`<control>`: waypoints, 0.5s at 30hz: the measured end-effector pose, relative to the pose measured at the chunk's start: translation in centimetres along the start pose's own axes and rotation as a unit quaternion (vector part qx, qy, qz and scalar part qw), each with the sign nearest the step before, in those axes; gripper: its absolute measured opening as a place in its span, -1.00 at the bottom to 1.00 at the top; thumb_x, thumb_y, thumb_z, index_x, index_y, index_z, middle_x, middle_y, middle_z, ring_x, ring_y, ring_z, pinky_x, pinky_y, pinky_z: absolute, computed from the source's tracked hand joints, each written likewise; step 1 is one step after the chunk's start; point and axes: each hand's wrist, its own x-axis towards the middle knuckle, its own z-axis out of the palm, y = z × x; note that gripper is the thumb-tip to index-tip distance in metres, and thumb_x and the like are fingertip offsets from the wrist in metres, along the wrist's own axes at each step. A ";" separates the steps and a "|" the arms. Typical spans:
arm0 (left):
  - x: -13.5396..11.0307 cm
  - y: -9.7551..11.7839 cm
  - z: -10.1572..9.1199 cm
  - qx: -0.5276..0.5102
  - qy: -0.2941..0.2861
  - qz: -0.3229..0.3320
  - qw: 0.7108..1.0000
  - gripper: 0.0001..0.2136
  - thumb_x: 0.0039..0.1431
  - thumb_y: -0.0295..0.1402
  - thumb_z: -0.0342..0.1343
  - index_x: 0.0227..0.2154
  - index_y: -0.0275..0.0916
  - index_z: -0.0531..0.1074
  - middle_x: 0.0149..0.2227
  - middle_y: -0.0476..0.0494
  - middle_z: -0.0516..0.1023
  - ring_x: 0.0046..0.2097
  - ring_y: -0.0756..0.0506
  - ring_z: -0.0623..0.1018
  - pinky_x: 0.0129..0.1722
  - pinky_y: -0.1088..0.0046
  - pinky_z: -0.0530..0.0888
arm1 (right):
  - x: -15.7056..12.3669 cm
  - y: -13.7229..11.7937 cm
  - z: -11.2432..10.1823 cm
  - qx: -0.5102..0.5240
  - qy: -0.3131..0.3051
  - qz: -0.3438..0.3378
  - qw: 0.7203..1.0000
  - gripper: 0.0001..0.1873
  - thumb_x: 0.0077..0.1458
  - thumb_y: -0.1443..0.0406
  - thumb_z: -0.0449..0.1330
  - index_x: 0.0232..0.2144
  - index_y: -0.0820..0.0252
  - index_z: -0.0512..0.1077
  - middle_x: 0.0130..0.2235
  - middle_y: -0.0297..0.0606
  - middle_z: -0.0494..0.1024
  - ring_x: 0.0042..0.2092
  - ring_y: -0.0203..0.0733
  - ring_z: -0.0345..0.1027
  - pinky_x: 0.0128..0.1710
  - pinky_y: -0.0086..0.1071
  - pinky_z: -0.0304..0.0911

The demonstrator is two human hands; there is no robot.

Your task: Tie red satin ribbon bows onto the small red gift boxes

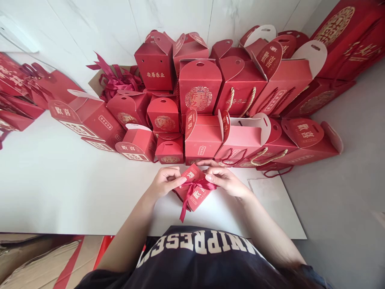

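A small red gift box with pale printed characters sits on the white table close to my body. Across its top runs a dark pink ribbon tied in a bow, one tail hanging down over the near side. My left hand pinches the bow's left loop between thumb and fingers. On the other side, my right hand has its thumb and fingers closed on the right loop at the box's edge. Parts of the box's left and right sides are hidden behind my fingers.
Stacked red gift boxes line the wall behind my hands, several with rope handles. Dark pink ribbons spill from a carton at the back left. Red bags stand at the right. Cardboard lies below the table.
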 end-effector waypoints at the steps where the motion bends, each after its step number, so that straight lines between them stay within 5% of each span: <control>1: -0.1 -0.2 0.0 -0.014 -0.002 -0.005 1.000 -0.59 0.16 -0.19 0.20 -0.69 -0.30 0.28 -0.58 0.05 0.12 -0.54 0.08 0.13 -0.53 0.45 0.03 | 0.0 0.2 0.0 0.002 0.000 -0.002 1.000 -0.59 0.25 0.09 0.17 -0.56 0.19 0.39 0.15 -0.18 0.37 0.20 -0.03 0.24 0.13 -0.17 0.15; 11: 0.2 -1.8 0.5 -0.108 0.024 -0.016 0.994 -0.50 0.15 -0.01 0.15 -0.66 -0.26 0.11 -0.53 0.03 0.12 -0.49 0.03 0.17 -0.46 0.44 0.15 | 0.0 0.9 -0.1 0.017 0.008 -0.007 1.000 -0.58 0.23 0.04 0.17 -0.56 0.15 0.36 0.11 -0.19 0.37 0.17 -0.02 0.28 0.19 -0.09 0.15; 15: 0.1 -0.8 0.9 -0.092 0.068 -0.011 0.993 -0.63 0.20 -0.10 0.14 -0.55 -0.26 0.27 -0.47 0.00 0.22 -0.43 0.01 0.24 -0.38 0.45 0.21 | -0.2 0.5 0.0 -0.005 0.019 -0.021 1.000 -0.60 0.24 0.08 0.18 -0.56 0.16 0.38 0.14 -0.20 0.37 0.18 -0.04 0.28 0.20 -0.09 0.15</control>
